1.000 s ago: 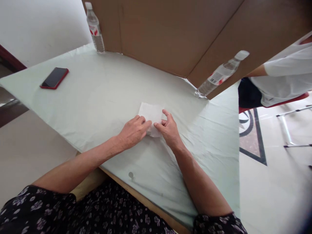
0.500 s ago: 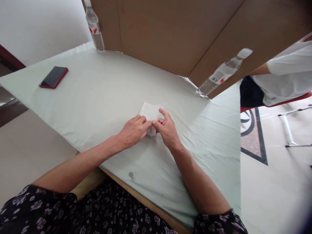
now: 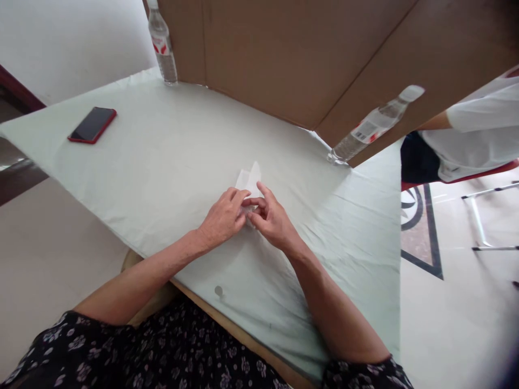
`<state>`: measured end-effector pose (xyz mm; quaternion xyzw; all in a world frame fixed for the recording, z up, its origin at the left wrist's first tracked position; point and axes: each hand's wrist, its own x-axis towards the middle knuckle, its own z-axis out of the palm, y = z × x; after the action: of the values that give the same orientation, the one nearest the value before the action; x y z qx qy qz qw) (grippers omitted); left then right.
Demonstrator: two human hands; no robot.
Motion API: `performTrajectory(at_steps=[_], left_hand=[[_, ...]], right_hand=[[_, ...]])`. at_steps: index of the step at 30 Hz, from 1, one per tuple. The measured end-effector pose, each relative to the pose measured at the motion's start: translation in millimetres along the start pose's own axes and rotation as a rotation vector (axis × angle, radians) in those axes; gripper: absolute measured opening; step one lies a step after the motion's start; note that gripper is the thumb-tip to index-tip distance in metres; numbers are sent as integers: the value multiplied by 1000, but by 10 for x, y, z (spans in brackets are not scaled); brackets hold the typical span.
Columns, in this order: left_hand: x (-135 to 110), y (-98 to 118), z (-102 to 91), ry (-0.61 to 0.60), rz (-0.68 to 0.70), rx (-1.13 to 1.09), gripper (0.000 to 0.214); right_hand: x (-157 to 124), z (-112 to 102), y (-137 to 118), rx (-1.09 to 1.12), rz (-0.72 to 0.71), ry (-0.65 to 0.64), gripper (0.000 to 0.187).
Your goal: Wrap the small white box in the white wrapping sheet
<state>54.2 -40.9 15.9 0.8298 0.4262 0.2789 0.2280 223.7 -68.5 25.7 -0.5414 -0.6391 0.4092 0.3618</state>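
Observation:
A thin white sheet that looks like tissue paper (image 3: 254, 178) is between my two hands, just above the cloth-covered table. Its far part sticks up in folded points beyond my fingers. My left hand (image 3: 224, 213) is closed on its left side, thumb and fingers pinching. My right hand (image 3: 272, 217) grips the near right side with bent fingers, its fingertips close to those of the left. The part of the paper under my fingers is mostly hidden.
Brown cardboard panels (image 3: 267, 59) stand along the table's far side. A water bottle (image 3: 164, 51) is upright at far left; another bottle (image 3: 373, 127) stands at right. A phone (image 3: 92, 125) lies on the pale green tablecloth (image 3: 162, 146). A person in a white shirt (image 3: 482, 124) sits beyond.
The tissue's far part, flatter before, now rises in folded points. My right fingers have curled in towards the left hand, and the left hand has turned slightly.

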Motion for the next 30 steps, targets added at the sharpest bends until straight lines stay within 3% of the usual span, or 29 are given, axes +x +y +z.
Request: performTrajectory(at_steps=[5,10,15,18,21,25,27,30], left_hand=[[-23,-18,15,88,-137,-207,41],[23,55,5,138,-268,-287,14],[72,74,31,117,-260,-235,12],[64,59,40,106,-230,-199,12],[48,55,43,100,-194,-147,11],[45,47,53,50,-93,-4,35],[51,29,60,23,-49,57,36],[61,-6,70,18,-26,83,29]], right_hand=[[-31,-10,-38,-208,-68,-49,80],[9,-18,-51,-348,-78,-88,83],[34,-143,-9,-225,-98,-157,81],[53,-221,35,-99,-71,-62,73],[92,-242,82,-109,-52,44,64],[159,-253,144,-72,-72,71,62],[193,-292,182,-4,-64,128,61],[252,-370,244,86,91,215,60]])
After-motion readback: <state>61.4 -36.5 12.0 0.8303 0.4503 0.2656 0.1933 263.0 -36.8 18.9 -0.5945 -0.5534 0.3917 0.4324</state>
